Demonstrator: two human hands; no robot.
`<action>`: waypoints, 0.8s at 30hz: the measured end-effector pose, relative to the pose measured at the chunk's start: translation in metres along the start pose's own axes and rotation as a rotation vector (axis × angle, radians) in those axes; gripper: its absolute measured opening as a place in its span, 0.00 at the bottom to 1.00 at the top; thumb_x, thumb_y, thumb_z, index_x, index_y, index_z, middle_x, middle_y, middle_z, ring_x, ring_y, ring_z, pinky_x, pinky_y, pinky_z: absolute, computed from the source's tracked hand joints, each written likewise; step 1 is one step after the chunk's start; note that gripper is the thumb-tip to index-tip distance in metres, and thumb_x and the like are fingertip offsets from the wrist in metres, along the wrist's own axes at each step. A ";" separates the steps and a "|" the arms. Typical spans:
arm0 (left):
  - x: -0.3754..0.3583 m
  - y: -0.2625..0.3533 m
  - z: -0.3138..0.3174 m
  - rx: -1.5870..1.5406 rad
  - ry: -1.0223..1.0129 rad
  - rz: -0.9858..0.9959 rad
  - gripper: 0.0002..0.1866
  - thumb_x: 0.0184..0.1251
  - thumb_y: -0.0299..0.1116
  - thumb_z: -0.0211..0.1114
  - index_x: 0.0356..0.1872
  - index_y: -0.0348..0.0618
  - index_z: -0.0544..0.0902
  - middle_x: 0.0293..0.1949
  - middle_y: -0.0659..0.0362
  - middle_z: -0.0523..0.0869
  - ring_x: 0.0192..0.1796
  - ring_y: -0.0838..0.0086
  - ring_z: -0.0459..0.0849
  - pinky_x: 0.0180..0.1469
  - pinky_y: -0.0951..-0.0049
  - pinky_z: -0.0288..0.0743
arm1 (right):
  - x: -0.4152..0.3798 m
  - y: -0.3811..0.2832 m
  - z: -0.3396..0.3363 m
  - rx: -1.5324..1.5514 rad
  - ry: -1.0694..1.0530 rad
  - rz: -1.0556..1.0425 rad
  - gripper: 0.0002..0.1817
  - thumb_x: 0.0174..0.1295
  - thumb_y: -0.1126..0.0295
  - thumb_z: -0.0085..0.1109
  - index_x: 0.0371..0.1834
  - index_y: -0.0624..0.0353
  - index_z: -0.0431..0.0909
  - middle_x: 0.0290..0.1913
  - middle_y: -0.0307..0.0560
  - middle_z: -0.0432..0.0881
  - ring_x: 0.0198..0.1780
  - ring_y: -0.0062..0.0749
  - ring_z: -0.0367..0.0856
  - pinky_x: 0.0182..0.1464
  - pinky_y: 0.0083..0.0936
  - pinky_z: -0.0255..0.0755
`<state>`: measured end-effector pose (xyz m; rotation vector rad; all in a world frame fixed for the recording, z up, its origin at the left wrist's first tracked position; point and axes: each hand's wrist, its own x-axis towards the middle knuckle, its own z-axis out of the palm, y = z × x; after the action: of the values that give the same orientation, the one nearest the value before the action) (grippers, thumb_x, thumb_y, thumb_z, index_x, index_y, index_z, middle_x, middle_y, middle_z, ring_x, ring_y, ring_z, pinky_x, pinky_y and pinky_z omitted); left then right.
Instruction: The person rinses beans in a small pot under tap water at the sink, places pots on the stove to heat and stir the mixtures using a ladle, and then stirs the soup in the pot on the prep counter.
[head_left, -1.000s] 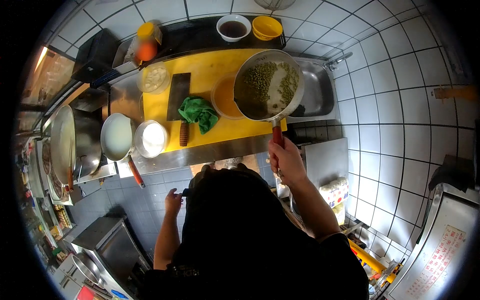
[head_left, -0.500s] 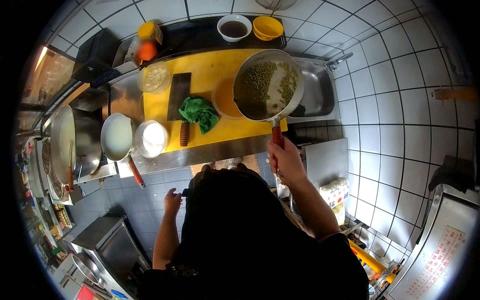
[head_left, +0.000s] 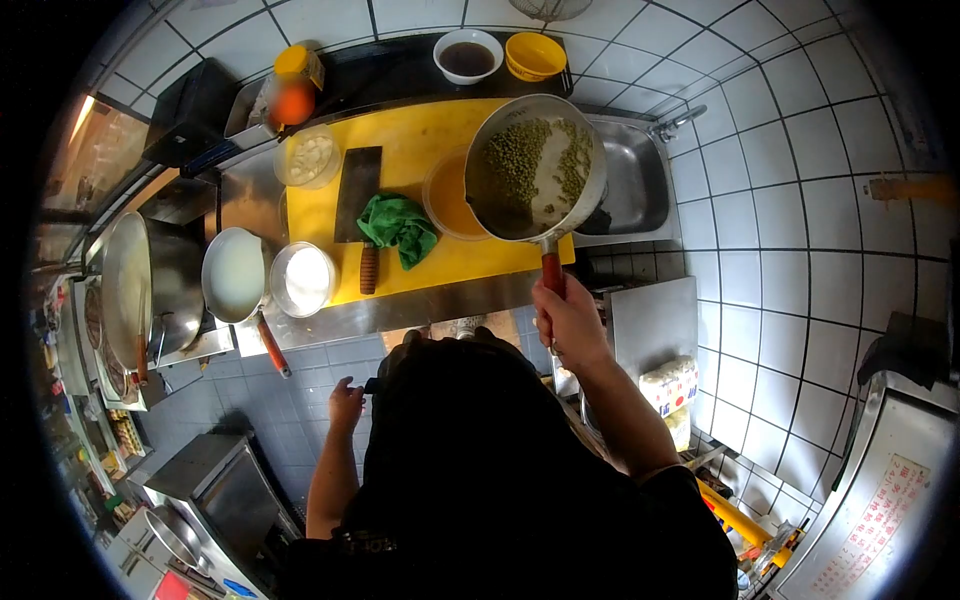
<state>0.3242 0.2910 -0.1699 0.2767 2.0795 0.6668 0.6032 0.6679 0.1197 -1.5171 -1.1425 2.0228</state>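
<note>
Fingers of the right hand (head_left: 572, 322) wrap the red handle (head_left: 552, 273) of a round metal pan (head_left: 588, 202) of green beans (head_left: 515, 162), above the edge of the yellow board (head_left: 420, 140) and steel sink (head_left: 640, 185). Over open tiled floor (head_left: 285, 430), the left hand (head_left: 346, 405) curls; its hold I can't tell.

The steel counter (head_left: 430, 305) over there carries a yellow board (head_left: 400, 130); on that rest a cleaver (head_left: 358, 190), a green cloth (head_left: 398, 230) and a bowl of orange liquid (head_left: 450, 200); behind, a black ledge (head_left: 390, 75) bears a white bowl (head_left: 468, 60) and a yellow bowl (head_left: 534, 57).
</note>
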 end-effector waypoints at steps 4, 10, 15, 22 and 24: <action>0.003 -0.007 0.002 -0.049 -0.007 -0.013 0.24 0.62 0.29 0.64 0.60 0.36 0.75 0.33 0.51 0.87 0.28 0.72 0.86 0.26 0.71 0.82 | 0.000 0.001 0.001 0.001 0.000 -0.011 0.07 0.68 0.67 0.55 0.39 0.56 0.68 0.24 0.34 0.68 0.17 0.15 0.64 0.17 0.16 0.61; 0.005 -0.010 0.002 -0.090 -0.017 -0.019 0.24 0.63 0.29 0.64 0.60 0.36 0.75 0.33 0.51 0.87 0.28 0.72 0.86 0.26 0.71 0.82 | 0.002 0.000 0.000 -0.035 -0.009 -0.014 0.07 0.68 0.67 0.55 0.40 0.56 0.68 0.25 0.34 0.68 0.18 0.16 0.65 0.17 0.17 0.61; 0.010 -0.020 0.004 -0.136 -0.017 -0.005 0.23 0.64 0.29 0.64 0.61 0.37 0.75 0.32 0.53 0.87 0.28 0.72 0.86 0.25 0.72 0.81 | 0.004 0.003 0.000 -0.047 -0.008 -0.044 0.07 0.68 0.68 0.55 0.41 0.56 0.68 0.25 0.34 0.68 0.18 0.16 0.65 0.17 0.17 0.61; 0.004 -0.010 0.002 -0.117 -0.008 -0.030 0.23 0.64 0.28 0.64 0.60 0.37 0.75 0.32 0.53 0.87 0.27 0.73 0.86 0.24 0.72 0.80 | 0.004 0.004 0.000 -0.083 -0.014 -0.076 0.07 0.68 0.68 0.54 0.42 0.57 0.68 0.25 0.34 0.68 0.19 0.16 0.66 0.18 0.17 0.62; 0.004 -0.010 0.002 -0.129 -0.006 -0.038 0.22 0.64 0.28 0.64 0.60 0.37 0.75 0.32 0.53 0.86 0.27 0.72 0.86 0.24 0.72 0.80 | 0.006 0.006 -0.001 -0.094 -0.016 -0.094 0.07 0.68 0.68 0.54 0.42 0.58 0.68 0.25 0.35 0.68 0.19 0.16 0.66 0.18 0.17 0.62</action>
<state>0.3244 0.2849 -0.1793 0.1655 2.0209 0.7725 0.6035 0.6686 0.1109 -1.4642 -1.3070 1.9473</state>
